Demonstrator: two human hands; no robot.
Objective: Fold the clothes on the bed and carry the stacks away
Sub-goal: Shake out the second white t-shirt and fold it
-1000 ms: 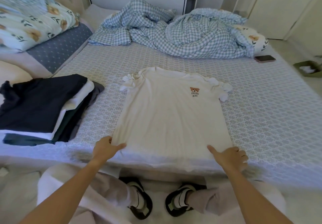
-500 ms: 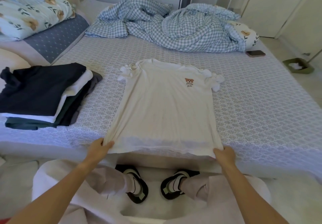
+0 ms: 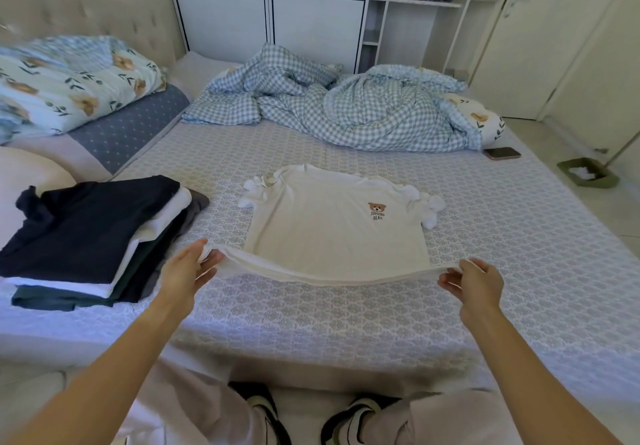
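The left hand (image 3: pixel 188 271) and right hand (image 3: pixel 472 283) are each pinching a hem corner of the cream bear T-shirt (image 3: pixel 334 229), lifting that edge taut above the bed (image 3: pixel 519 271), likely for folding it. The folded stack (image 3: pixel 90 236) is waiting just left.

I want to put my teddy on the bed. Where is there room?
Free sheet lies right of the white T-shirt, below the phone, and between the shirt and the checked blanket. The left side is crowded by the folded stack and pillows.
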